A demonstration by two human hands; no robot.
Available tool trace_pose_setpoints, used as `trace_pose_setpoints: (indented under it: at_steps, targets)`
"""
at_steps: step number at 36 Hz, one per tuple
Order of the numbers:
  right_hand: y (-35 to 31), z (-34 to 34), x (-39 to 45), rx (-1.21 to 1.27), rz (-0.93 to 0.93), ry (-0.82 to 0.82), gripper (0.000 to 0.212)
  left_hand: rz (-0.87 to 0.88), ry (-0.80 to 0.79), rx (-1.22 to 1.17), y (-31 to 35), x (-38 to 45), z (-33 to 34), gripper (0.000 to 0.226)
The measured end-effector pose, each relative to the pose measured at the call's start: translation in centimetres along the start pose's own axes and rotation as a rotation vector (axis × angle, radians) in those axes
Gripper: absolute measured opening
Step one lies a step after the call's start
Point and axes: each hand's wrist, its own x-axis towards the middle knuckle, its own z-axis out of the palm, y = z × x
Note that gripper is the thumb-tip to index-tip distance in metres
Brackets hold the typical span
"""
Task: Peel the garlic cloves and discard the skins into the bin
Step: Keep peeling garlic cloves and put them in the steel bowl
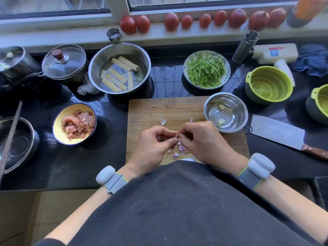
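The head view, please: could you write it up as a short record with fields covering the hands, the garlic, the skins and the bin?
left hand: left hand pinches a garlic clove, mostly hidden by fingers
right hand: right hand pinches the same clove at its tip
peeled cloves: two in the small steel bowl, which rests on the cutting board
skins: purple skins heaped on the board below the hands, a few scraps farther up
bin: not in view
knife: cleaver lies right of the board

The dark desk [165, 82] carries a wooden cutting board [147, 112], a cleaver [276, 132], a lidded pot [65, 63], a bowl of minced meat [75, 124], a plate of green strips [206, 70] and two green colanders [268, 85].
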Motion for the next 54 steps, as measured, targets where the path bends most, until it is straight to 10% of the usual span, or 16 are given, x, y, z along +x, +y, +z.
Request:
trace_pose_setpoints:
  at_steps: [26, 34, 45, 54]
  targets:
    - [0.0, 1.0, -0.1, 0.524, 0.407, -0.045, 0.019, -0.087, 0.033, -0.316, -0.5, 0.2, 0.7, 0.018]
    - [2.8, 2.0, -0.2, 0.276, 0.563, -0.074, 0.014, -0.215, 0.110, -0.683, -1.2, 0.4, -0.4, 0.018]
    - [3.9, 5.6, 0.1, -0.207, 0.579, -0.209, 0.017, -0.239, 0.065, -0.514, -3.0, -0.2, -2.2, 0.016]
    - [-3.3, 5.6, -0.8, 0.620, 0.623, -0.065, 0.005, -0.143, -0.081, -0.240, -3.3, -0.3, -4.4, 0.029]
